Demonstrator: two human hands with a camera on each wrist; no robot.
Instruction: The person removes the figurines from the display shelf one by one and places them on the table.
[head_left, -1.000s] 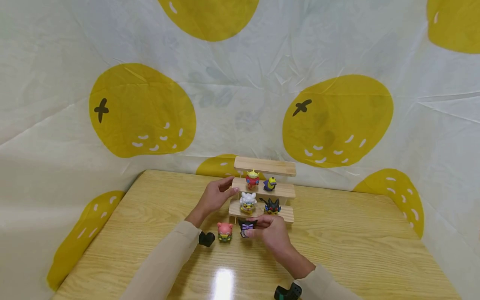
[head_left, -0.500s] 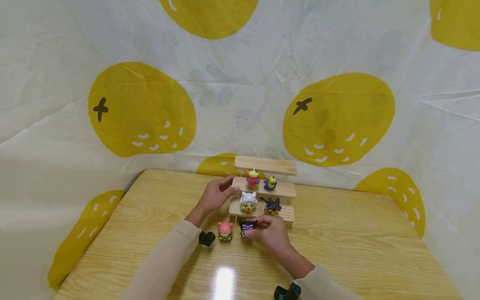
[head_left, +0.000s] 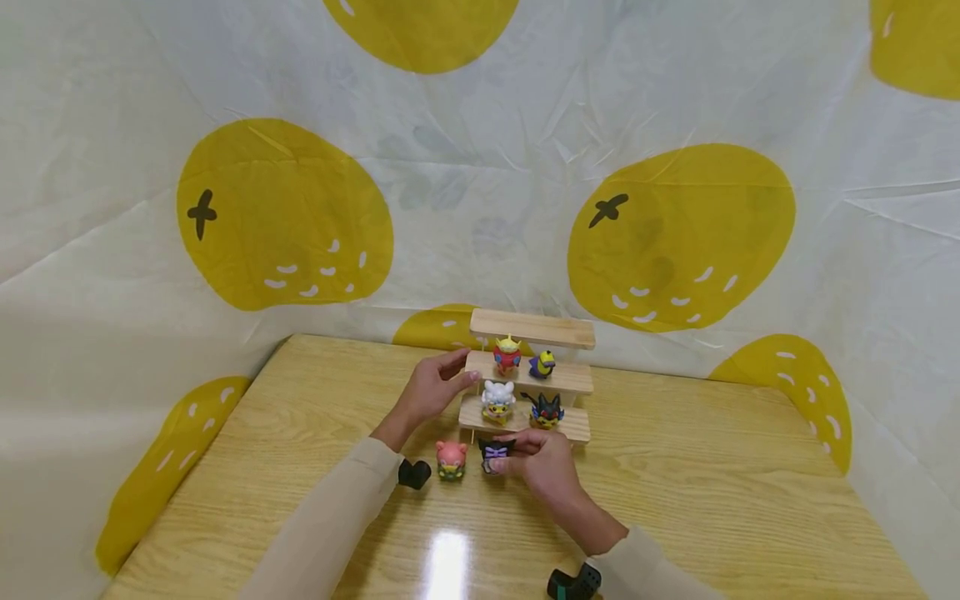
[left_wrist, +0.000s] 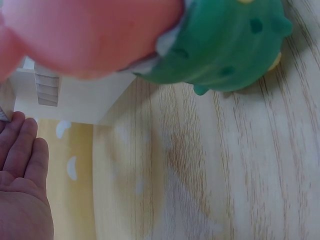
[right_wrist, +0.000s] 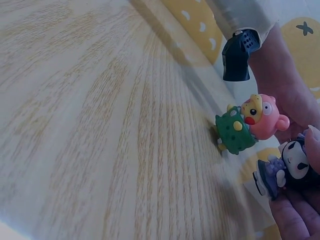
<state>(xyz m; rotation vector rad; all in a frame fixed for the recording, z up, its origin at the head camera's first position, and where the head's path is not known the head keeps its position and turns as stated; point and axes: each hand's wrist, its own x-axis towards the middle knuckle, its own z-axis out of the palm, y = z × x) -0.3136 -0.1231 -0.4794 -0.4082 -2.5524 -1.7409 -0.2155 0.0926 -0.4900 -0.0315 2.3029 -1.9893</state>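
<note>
In the head view, my right hand [head_left: 549, 468] pinches a small figurine [head_left: 495, 455] with a black hood and purple bow, low in front of the shelf. Its white face and purple outfit [right_wrist: 295, 162] show in the right wrist view. At the left end of a three-tier wooden display shelf [head_left: 570, 379], my left hand [head_left: 432, 390] holds the middle board, thumb at its front corner; its fingers [left_wrist: 22, 150] reach the wood in the left wrist view. Between my wrists stands a pink-headed figurine [head_left: 451, 460] with a green body.
A red figurine [head_left: 507, 357] and a yellow-and-purple duck-like one [head_left: 542, 364] stand on the middle tier. White-hooded [head_left: 497, 402] and black-eared [head_left: 546, 411] figurines occupy the lowest tier. A patterned cloth [head_left: 480, 192] hangs behind the wooden table [head_left: 712, 492].
Both hands keep their hold and position on the figurine and the shelf. Only the head view has shifted slightly.
</note>
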